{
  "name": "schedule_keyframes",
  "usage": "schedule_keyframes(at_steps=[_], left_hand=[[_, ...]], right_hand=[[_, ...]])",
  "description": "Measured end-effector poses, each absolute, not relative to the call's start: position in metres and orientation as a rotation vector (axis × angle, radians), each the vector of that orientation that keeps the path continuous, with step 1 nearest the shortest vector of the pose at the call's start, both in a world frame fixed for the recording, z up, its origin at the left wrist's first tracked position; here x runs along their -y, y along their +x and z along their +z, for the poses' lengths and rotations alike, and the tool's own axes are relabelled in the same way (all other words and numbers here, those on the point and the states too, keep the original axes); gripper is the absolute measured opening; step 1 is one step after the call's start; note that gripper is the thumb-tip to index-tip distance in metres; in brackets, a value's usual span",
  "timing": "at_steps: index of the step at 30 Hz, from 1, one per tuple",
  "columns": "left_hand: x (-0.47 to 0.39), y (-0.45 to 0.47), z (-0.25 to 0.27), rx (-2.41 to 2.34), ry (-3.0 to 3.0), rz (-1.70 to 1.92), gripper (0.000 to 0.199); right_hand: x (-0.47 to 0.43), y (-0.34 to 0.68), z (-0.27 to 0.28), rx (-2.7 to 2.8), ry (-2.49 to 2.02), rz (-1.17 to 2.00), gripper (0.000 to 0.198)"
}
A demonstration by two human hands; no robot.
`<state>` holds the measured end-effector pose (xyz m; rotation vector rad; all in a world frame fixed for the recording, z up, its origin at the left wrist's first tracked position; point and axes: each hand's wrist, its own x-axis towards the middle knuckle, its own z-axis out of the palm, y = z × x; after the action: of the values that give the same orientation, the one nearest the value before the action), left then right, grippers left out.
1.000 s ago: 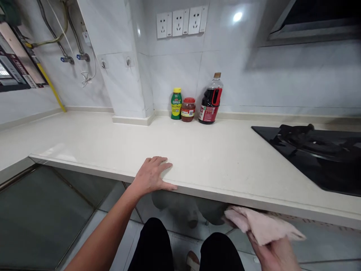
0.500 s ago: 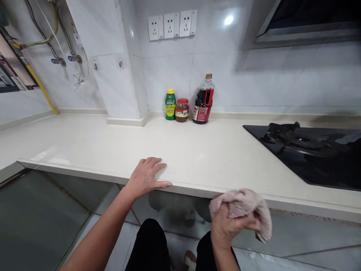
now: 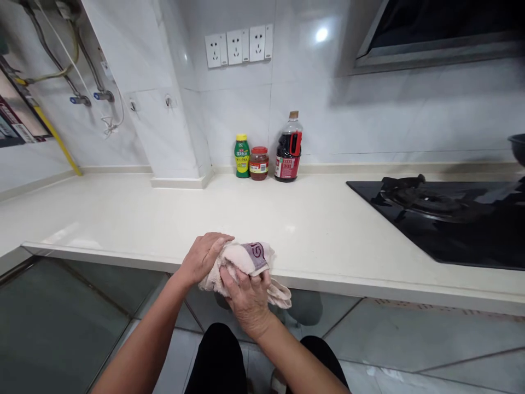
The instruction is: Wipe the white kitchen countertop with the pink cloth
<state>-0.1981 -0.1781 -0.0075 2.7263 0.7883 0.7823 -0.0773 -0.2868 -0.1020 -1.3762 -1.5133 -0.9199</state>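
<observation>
Both sets of fingers are closing around a pink cloth (image 3: 246, 261) at the counter's (image 3: 328, 241) front edge, the left hand (image 3: 204, 257) gripping its top, the right hand (image 3: 246, 298) bunching it from below. It looks soft, light and floppy, best gathered in a wad. Open counter is lying ahead, bottles (image 3: 266, 150) and stove (image 3: 443, 219) well apart

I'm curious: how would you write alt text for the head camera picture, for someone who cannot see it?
Both hands, left hand and right hand, clutch a bunched pink cloth at the front edge of a pale kitchen counter. Three condiment containers stand against the tiled wall, and a black gas hob sits to the right.
</observation>
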Motion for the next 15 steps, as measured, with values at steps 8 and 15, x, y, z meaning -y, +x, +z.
schedule_keyframes(at_steps=[8, 15], left_hand=[[0.175, -0.199, -0.009, -0.836, 2.737, 0.754, 0.051], [0.169, -0.200, -0.012, -0.838, 2.783, 0.771, 0.050]], right_hand=[[0.322, -0.001, -0.111, 1.549, -1.350, -0.928, 0.033], [0.382, 0.106, -0.136, 1.585, -1.522, -1.045, 0.050]])
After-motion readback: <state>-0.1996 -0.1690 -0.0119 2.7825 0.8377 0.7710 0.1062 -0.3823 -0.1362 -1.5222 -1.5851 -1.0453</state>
